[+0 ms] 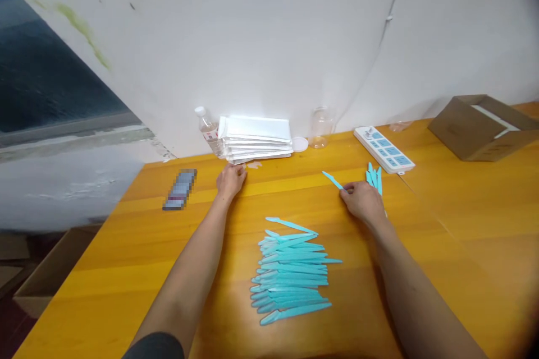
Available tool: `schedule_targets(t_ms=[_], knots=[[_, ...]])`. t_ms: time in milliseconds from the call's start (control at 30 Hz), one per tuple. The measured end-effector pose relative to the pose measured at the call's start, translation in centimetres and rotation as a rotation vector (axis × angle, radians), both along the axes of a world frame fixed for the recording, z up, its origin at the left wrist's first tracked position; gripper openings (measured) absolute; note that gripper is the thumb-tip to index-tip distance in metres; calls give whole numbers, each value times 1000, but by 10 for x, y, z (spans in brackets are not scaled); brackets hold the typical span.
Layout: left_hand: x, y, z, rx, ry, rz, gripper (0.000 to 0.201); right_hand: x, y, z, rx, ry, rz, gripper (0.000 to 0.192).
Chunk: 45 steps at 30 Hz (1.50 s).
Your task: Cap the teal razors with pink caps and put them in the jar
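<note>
Head view, left to right: blurred phone [180, 189] on orange table [463, 224]; left hand [230, 179], fingers loose, touching stack of white pouches [255, 138]; pile of blue plastic blades [290, 272] nearer the camera; right hand [362, 200] pinching single blue blade [332, 180]; small blade bunch [374, 176]; power strip [384, 149]; cardboard box [482, 126].

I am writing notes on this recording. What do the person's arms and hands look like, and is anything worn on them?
Both forearms are bare. The left hand and right hand wear no gloves, and no rings or watch show. A dark grey sleeve edge shows at the left upper arm.
</note>
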<state>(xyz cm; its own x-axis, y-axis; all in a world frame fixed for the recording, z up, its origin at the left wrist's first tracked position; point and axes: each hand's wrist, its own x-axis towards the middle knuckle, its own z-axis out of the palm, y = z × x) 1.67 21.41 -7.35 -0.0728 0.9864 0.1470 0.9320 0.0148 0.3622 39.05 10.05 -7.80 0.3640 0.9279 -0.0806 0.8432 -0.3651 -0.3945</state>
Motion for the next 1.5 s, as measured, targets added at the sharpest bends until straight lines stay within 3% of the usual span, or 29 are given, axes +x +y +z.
schedule_targets(t_ms=[233,400,500,567,633,733,867,1000,1167,1300,1433,1500], knots=[[1,-7,12,-113,76,-125,23,-25,-2,-2,77,398,322,18],[-4,-36,21,-219,-40,-286,29,-50,-7,-3,19,897,408,19],[2,-67,16,-333,-439,-340,36,-60,-9,-4,-38,1037,427,24],[8,-87,9,-398,-822,-294,35,-63,-9,-7,-31,1029,450,26],[14,-103,-1,-416,-1017,-212,33,-66,-9,-11,-19,992,478,28],[19,-114,-10,-368,-936,-132,28,-69,-8,-16,0,910,513,30],[21,-119,-5,-227,-515,-138,15,-71,-9,-17,41,803,542,28],[18,-124,6,-117,-164,-279,27,-72,-9,-14,26,782,543,29],[15,-124,11,-65,-85,-449,29,-73,-10,-12,26,770,541,27],[17,-121,9,-147,-411,-451,32,-72,-11,-10,41,778,569,28],[21,-121,-6,-294,-926,-278,40,-71,-12,-7,31,789,609,28],[22,-123,-15,-306,-1027,-202,38,-70,-12,-6,31,795,620,28]])
